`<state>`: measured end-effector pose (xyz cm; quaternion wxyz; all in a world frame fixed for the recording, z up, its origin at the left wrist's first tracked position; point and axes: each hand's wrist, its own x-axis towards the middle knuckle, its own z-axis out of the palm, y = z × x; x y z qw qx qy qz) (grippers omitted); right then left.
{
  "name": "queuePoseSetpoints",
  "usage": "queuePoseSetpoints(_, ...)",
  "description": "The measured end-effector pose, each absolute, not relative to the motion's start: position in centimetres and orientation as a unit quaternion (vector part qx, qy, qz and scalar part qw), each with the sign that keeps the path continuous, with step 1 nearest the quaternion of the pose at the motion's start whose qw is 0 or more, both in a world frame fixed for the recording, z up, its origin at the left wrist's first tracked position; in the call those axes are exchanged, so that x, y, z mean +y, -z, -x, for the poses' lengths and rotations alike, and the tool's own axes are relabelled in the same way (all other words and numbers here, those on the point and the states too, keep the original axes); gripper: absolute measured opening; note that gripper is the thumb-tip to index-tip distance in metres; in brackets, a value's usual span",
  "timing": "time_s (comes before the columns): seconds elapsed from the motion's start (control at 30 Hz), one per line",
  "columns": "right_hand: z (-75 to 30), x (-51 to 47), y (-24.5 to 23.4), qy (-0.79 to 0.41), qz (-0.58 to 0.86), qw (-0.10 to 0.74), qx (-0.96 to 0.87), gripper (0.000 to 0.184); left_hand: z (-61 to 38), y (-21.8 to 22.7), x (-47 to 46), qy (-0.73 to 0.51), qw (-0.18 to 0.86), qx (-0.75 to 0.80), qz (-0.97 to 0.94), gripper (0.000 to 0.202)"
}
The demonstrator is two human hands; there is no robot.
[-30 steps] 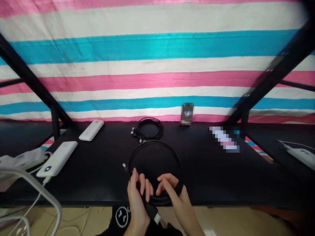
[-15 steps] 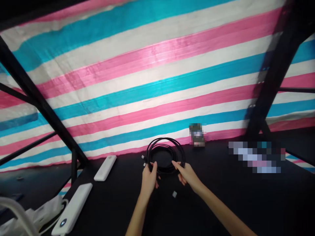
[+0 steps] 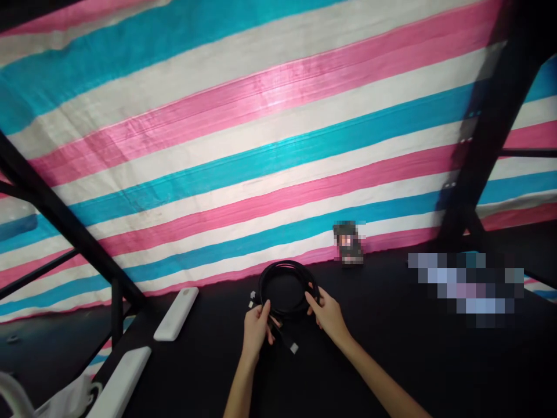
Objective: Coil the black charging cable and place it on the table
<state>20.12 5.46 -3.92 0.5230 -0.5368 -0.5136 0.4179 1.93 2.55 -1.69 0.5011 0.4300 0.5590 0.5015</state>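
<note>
A coil of black cable (image 3: 287, 285) lies on the black table (image 3: 391, 360) near the striped backdrop. My left hand (image 3: 256, 328) is closed on the coil's left side, where short ends with light plugs (image 3: 294, 348) stick out. My right hand (image 3: 327, 313) pinches the coil's right side. Both arms reach far forward over the table.
Two white power banks (image 3: 176, 313) (image 3: 120, 383) lie at the left of the table. A small dark object (image 3: 348, 244) stands against the pink, white and blue striped sheet. Black frame bars cross at left and right. A blurred item (image 3: 467, 287) sits at the right.
The coil went from the near edge to the back of the table, where another coil lay. Both hands reached forward with it and now hold the pile there. The view tilted up.
</note>
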Motion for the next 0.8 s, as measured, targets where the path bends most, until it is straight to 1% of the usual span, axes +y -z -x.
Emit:
queuePoseSetpoints(0.17, -19.5, 5.7, 3.6, -0.478, 0.479, 0.549, -0.490, 0.062, -1.7, 1.7, 2.7, -0.557, 0.474, 0.561, -0.388, 0.044)
queuePoseSetpoints(0.27, -19.2, 6.2, 4.1, -0.483, 0.460, 0.560, -0.491, 0.061, -1.9, 1.5, 2.8, -0.593, 0.463, 0.557, -0.351, 0.038)
queuePoseSetpoints(0.37, -19.2, 6.6, 4.9, -0.466, 0.460, 0.557, -0.511, 0.054, -2.0, 1.3, 2.8, -0.615, 0.451, 0.558, -0.326, 0.051)
queuePoseSetpoints(0.47, -19.3, 6.8, 5.3, -0.459, 0.464, 0.548, -0.524, 0.053, -2.1, 1.4, 2.7, -0.625, 0.430, 0.563, -0.327, 0.055)
queuePoseSetpoints(0.6, -19.4, 6.8, 5.2, -0.474, 0.461, 0.573, -0.484, 0.071, -1.8, 2.1, 2.7, -0.629, 0.384, 0.578, -0.350, 0.058)
queuePoseSetpoints(0.63, -19.5, 6.8, 5.1, -0.470, 0.460, 0.580, -0.481, 0.073, -1.6, 2.3, 2.8, -0.630, 0.368, 0.582, -0.359, 0.058)
queuePoseSetpoints(0.8, -19.9, 6.9, 5.6, -0.426, 0.458, 0.586, -0.515, 0.066, -0.5, 3.3, 3.5, -0.618, 0.274, 0.609, -0.415, 0.047)
